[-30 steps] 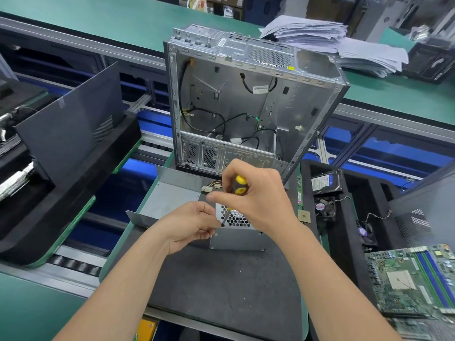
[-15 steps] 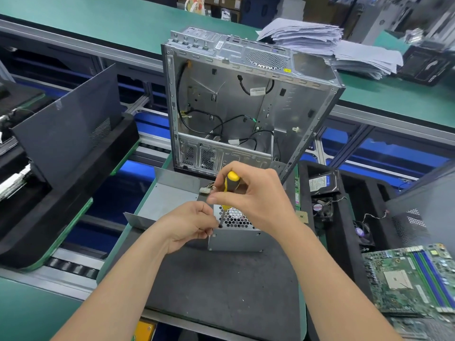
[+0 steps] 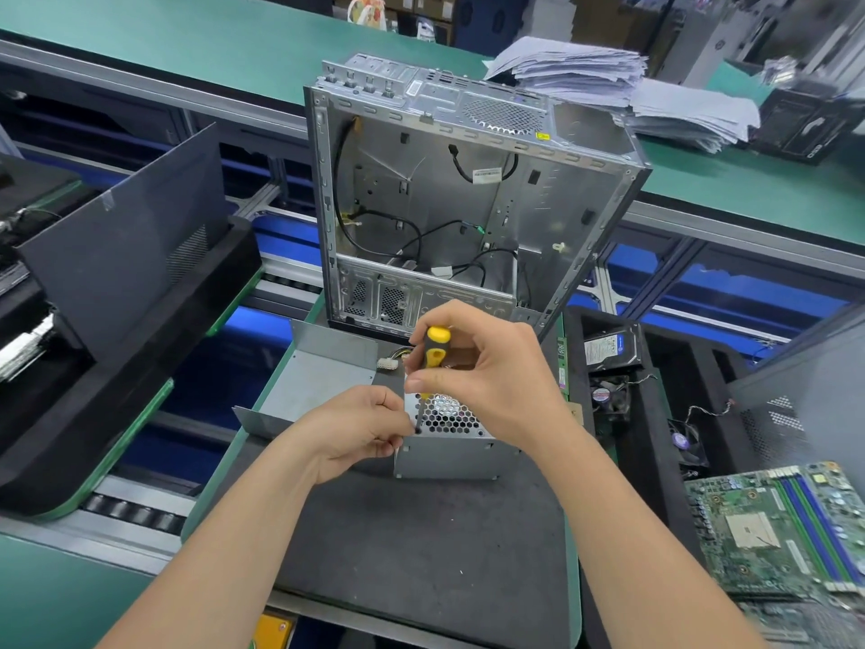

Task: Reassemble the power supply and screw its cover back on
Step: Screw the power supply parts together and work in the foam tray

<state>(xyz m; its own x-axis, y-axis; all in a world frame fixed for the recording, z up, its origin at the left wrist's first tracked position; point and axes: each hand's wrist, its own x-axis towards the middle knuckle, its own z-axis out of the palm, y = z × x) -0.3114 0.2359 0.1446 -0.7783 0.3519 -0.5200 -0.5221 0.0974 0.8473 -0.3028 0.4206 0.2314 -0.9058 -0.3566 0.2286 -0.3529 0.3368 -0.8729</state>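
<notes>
The grey metal power supply (image 3: 449, 454) sits on a dark mat (image 3: 421, 545), its honeycomb grille facing up. My right hand (image 3: 487, 372) grips a yellow-and-black screwdriver (image 3: 433, 351) held nearly upright, with the tip at the near left corner of the power supply's top. My left hand (image 3: 360, 428) has its fingertips pinched together right at the screwdriver tip; a screw there is too small to tell. A white connector (image 3: 387, 364) on coloured wires sticks out behind the unit. A loose bent grey metal cover (image 3: 309, 391) lies to the left.
An open, stripped computer case (image 3: 468, 203) stands upright just behind the power supply. A black side panel (image 3: 126, 241) leans in a tray on the left. A hard drive (image 3: 608, 346), fans and a green motherboard (image 3: 777, 526) lie to the right. Paper stacks (image 3: 608, 82) sit beyond.
The screwdriver handle has shifted slightly in my right hand's fingers, as if being turned. Both hands stay at the same corner of the power supply.
</notes>
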